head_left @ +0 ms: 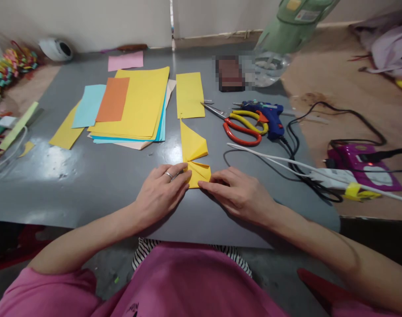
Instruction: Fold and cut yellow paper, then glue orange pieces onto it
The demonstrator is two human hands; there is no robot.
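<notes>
A yellow paper piece (191, 138), folded into pleats and pinched in at the middle, lies on the grey table in front of me. My left hand (166, 189), a ring on one finger, presses its closed fingers on the left edge of the lower half. From the other side, my right hand (239, 193) grips the lower right corner between thumb and curled fingers. The upper half fans out flat, touched by neither hand. Just beyond it lies a flat yellow paper rectangle (190, 95).
Left of centre is a stack of coloured paper sheets (143, 103). Scissors (245, 125) and a blue glue gun (268, 116) lie to the right, with a water bottle (273, 64) behind. Cables run to a purple power socket (362, 165) at the far right.
</notes>
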